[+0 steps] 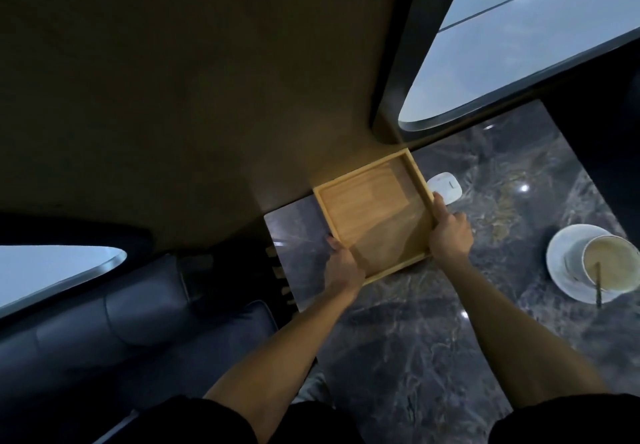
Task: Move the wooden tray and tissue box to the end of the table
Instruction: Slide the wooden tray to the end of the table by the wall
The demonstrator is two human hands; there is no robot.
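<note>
A square, empty wooden tray [372, 206] lies on the dark marble table [415, 322], its far corner against the wall. My left hand [341, 265] grips the tray's near-left rim. My right hand [450, 232] grips its right rim. Just beyond my right hand lies a small white object [446, 187], flat with rounded corners; whether it is the tissue box I cannot tell.
A white cup of light brown drink with a stirrer [609, 263] stands on a white saucer [564, 260] at the table's right. A dark leather seat [121, 322] is left of the table. Windows [519, 45] sit above the table's far end.
</note>
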